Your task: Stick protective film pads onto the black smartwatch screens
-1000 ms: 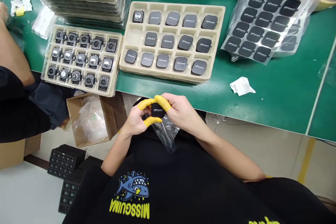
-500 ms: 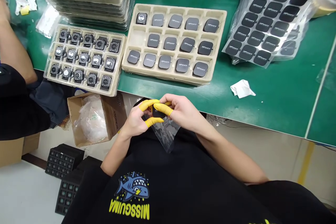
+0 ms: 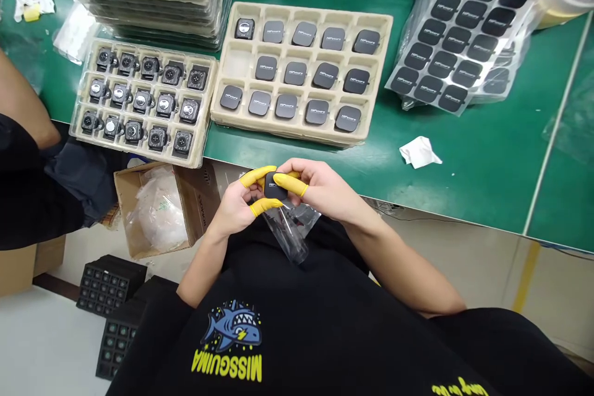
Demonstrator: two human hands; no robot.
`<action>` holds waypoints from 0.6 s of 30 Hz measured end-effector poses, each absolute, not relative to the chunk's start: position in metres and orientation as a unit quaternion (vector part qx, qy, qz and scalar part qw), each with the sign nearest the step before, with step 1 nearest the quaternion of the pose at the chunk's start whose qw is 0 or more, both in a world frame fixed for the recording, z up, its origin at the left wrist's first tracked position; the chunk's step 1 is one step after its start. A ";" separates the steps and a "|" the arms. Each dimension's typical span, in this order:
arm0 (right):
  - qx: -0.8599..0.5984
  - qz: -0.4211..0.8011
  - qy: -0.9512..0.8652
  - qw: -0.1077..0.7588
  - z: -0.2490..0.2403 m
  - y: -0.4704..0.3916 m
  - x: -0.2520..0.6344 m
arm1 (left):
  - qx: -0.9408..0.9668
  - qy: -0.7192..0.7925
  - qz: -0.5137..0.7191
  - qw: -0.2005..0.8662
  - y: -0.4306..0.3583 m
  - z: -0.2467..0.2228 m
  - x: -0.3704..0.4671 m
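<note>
Yellow finger cots cover fingertips on both hands. Between them, below the table's front edge, is a black square piece with pale lettering [image 3: 275, 187]. My left hand [image 3: 241, 199] grips its left side, while my right hand [image 3: 310, 187] has its thumb across the top right corner. A clear plastic film [image 3: 290, 238] hangs beneath the fingers. Beyond the hands, a beige tray [image 3: 297, 130] holds several black lettered squares and one uncovered watch-like unit [image 3: 244, 28] at its top left; one compartment beneath that unit is bare.
Left of it lies a tray of watch units [image 3: 203, 130], with stacked trays [image 3: 204, 18] behind. Black sticker sheets [image 3: 443, 65] are at the right, near crumpled white paper [image 3: 420, 152]. An open carton [image 3: 197, 198] stands below the table; a co-worker's arm [image 3: 28, 99] is far left.
The black square has turned more toward the camera, showing more of its face and lettering. The whole view has shifted slightly, and the other person's hand has left the frame.
</note>
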State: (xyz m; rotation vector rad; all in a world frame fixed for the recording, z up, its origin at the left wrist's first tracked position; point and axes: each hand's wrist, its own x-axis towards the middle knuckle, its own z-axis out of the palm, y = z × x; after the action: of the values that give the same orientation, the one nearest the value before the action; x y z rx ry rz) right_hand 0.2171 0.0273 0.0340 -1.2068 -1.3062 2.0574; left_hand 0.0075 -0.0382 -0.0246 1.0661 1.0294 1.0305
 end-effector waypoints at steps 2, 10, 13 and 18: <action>-0.431 0.740 -0.467 0.221 0.034 0.029 0.216 | 0.464 0.451 0.448 0.617 -0.038 -0.026 0.008; -0.463 0.681 -0.504 0.261 0.032 0.038 0.221 | 0.522 0.613 0.400 0.438 -0.078 0.000 -0.058; -0.481 0.639 -0.533 0.276 0.031 0.051 0.223 | 0.474 0.731 0.430 0.235 -0.125 0.034 -0.123; -0.492 0.510 -0.620 0.337 0.030 0.119 0.207 | 0.251 0.840 0.430 -0.217 -0.178 0.039 -0.211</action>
State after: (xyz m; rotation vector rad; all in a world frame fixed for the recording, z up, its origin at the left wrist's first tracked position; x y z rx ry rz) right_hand 0.2066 0.1192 0.0301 -1.2810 -1.6147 1.3301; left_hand -0.2107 -0.1777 0.0385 0.9202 3.0795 1.5770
